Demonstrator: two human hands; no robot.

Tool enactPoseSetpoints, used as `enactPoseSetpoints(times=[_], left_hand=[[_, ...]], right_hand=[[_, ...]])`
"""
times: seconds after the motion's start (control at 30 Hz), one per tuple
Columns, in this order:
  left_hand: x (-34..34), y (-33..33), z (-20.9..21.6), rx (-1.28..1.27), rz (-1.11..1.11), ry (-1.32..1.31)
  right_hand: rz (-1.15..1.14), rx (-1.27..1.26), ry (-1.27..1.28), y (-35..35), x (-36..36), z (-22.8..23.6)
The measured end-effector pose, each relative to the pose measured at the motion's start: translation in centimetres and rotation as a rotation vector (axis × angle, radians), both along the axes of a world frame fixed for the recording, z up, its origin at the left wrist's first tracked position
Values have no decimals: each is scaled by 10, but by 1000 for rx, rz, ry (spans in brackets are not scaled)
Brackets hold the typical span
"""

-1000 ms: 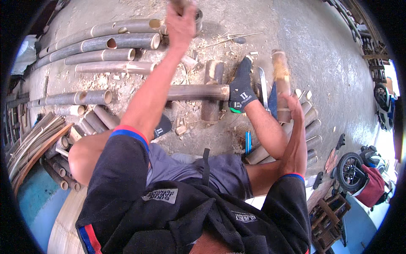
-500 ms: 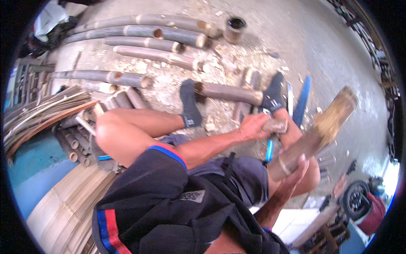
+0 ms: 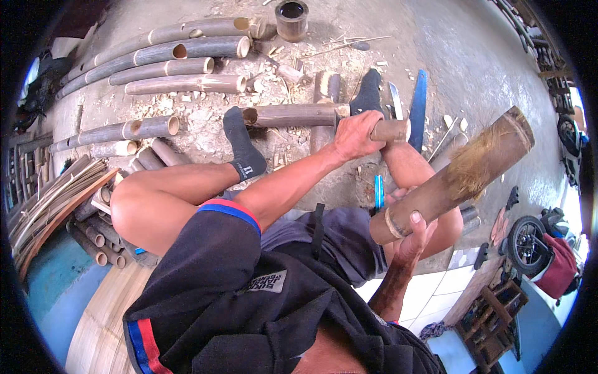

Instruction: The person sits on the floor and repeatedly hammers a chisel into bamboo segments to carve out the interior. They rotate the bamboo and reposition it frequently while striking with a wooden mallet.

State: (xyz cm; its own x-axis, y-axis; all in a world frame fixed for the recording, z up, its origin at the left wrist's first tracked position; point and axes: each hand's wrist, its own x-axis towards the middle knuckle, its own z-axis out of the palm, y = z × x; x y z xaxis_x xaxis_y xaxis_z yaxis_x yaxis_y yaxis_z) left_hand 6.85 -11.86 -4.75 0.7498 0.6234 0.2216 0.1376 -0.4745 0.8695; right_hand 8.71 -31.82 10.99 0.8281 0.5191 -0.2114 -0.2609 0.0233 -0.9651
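My right hand (image 3: pixel 411 240) is wrapped round a thick brown bamboo tube (image 3: pixel 430 196), its thumb lying along the near side. The tube slants up to the right above my right leg, and a shaggy patch of yellow-brown fibre (image 3: pixel 476 162) covers part of its far half. My left hand (image 3: pixel 358 136) is closed on a short, thick wooden cylinder (image 3: pixel 392 131) with a pale end; the rest of it is hidden by the hand. Beyond, another bamboo tube (image 3: pixel 293 115) lies between my two socked feet, across a second bamboo piece (image 3: pixel 325 90).
Long bamboo poles (image 3: pixel 187 84), some with holes cut in them, lie at the far left among wood chips. A dark-mouthed cylindrical container (image 3: pixel 291 22) stands beyond. Right of my foot lie a blue saw-like blade (image 3: pixel 418 106) and a silvery blade (image 3: pixel 395 100). Split strips (image 3: pixel 59 209) are stacked left.
My view has shifted to the right and nearer. The bamboo tube in my right hand has tipped slightly flatter. My left hand has moved farther from my body, still gripping the wooden cylinder.
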Motion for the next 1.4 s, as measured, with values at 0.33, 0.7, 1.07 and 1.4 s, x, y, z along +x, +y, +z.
enactPoseSetpoints(times=[0.33,0.7,1.07,1.4], left_hand=[[13,17,-27,-35,82,38],[15,25,-31,-54,75,18],[19,34,-40,-84,117,25],[21,37,-45,-58,153,37]], right_hand=[[45,-158,66,-12,1,-10],[95,-217,8,-10,3,-16],[218,-597,-150,40,16,-25],[-362,-435,-468,37,38,-17]])
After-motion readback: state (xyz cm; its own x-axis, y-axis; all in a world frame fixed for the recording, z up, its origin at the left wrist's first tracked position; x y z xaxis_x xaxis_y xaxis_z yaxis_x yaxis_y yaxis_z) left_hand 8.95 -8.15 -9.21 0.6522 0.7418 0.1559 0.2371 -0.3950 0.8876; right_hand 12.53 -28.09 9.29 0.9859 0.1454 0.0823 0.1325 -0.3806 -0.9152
